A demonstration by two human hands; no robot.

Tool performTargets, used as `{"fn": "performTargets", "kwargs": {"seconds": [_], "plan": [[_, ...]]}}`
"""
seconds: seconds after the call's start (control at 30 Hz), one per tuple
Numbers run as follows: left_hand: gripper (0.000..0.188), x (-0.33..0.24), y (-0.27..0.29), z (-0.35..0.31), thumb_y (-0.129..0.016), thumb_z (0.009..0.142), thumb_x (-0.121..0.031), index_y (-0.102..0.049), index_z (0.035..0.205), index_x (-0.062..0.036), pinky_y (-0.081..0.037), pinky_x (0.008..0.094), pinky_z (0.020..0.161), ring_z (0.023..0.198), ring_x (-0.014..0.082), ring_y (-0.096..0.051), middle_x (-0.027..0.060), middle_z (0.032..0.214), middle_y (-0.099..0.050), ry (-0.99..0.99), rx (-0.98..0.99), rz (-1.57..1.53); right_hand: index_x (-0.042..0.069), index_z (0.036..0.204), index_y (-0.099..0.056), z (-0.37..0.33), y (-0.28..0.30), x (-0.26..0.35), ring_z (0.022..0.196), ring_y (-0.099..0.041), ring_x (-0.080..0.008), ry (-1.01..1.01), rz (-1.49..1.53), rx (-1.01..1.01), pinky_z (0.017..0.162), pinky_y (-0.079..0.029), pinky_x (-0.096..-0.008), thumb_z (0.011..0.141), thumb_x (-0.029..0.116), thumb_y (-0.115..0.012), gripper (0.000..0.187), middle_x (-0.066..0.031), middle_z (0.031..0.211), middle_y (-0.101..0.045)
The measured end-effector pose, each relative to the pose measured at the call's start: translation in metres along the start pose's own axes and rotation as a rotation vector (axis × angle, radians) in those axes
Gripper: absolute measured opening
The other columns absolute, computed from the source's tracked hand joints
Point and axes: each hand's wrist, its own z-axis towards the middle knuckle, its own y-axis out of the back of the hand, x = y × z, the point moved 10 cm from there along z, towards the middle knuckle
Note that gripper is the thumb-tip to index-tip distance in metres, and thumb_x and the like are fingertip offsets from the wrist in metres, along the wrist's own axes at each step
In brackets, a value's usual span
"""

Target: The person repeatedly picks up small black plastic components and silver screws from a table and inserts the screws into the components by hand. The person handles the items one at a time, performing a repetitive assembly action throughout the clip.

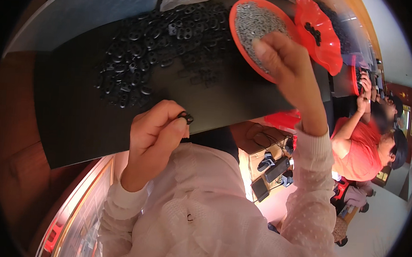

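Left hand [154, 130] pinches a small black plastic ring [185, 116]; right hand [284, 63], fingers bunched, dips into the round orange dish of grey metal bits [240, 44].

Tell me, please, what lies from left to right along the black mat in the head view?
Pile of black plastic pieces → left hand pinching a small black piece → orange dish of small grey metal parts → right hand → red dish.

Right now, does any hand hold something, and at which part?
The left hand pinches a small black plastic part at its lower end, between thumb and forefinger. The right hand reaches into the orange dish of small metal pieces; any hold there cannot be told.
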Motion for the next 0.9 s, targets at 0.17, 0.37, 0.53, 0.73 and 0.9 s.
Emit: {"fn": "performTargets", "kwargs": {"seconds": [0.17, 0.37, 0.53, 0.73, 0.9], "plan": [[0.012, 0.0, 0.0, 0.001, -0.046, 0.09, -0.005, -0.057, 0.087, -0.0011, -0.032, 0.0196, 0.052, 0.058, 0.0034, -0.041, 0.0026, 0.073, -0.058, 0.019, 0.002, -0.024, -0.002, 0.087, -0.056, -0.019, -0.064, 0.052, 0.064, -0.053, -0.0266, 0.167, 0.258, 0.185, 0.059, -0.043, -0.0337, 0.092, 0.015, -0.061, 0.019, -0.0135, 0.074, -0.054], [0.006, 0.002, 0.003, 0.0, -0.051, 0.092, -0.002, -0.056, 0.09, 0.0001, -0.038, 0.0204, 0.057, 0.063, 0.0035, -0.048, -0.0003, 0.072, -0.057, 0.057, 0.014, -0.104, -0.002, 0.085, -0.056, -0.024, -0.084, 0.064, 0.06, -0.054, -0.0238, 0.126, 0.376, 0.241, 0.054, -0.043, -0.0329, 0.091, 0.014, -0.062, 0.018, -0.0127, 0.07, -0.055], [0.007, 0.004, 0.003, 0.0, -0.051, 0.094, -0.004, -0.057, 0.092, -0.0004, -0.041, 0.0206, 0.061, 0.067, 0.0045, -0.05, 0.0003, 0.074, -0.058, 0.032, 0.024, -0.167, -0.002, 0.084, -0.056, -0.024, -0.081, 0.064, 0.058, -0.054, -0.0192, 0.116, 0.41, 0.189, 0.052, -0.043, -0.0308, 0.092, 0.013, -0.062, 0.018, -0.0109, 0.069, -0.056], [0.008, 0.003, 0.004, -0.001, -0.05, 0.094, -0.003, -0.056, 0.091, -0.0006, -0.04, 0.0206, 0.06, 0.067, 0.0041, -0.049, -0.0002, 0.073, -0.057, 0.032, 0.025, -0.153, -0.001, 0.083, -0.056, -0.024, -0.083, 0.067, 0.057, -0.055, -0.0186, 0.152, 0.383, 0.178, 0.051, -0.043, -0.0303, 0.091, 0.012, -0.062, 0.017, -0.0105, 0.069, -0.056], [0.008, 0.004, 0.005, -0.001, -0.05, 0.093, -0.002, -0.056, 0.09, -0.0007, -0.039, 0.0202, 0.058, 0.065, 0.0033, -0.048, -0.0007, 0.073, -0.057, 0.065, 0.003, -0.143, 0.0, 0.08, -0.053, -0.025, -0.083, 0.072, 0.054, -0.058, -0.0187, 0.185, 0.375, 0.145, 0.048, -0.043, -0.0303, 0.091, 0.01, -0.061, 0.017, -0.0101, 0.065, -0.055]]}}
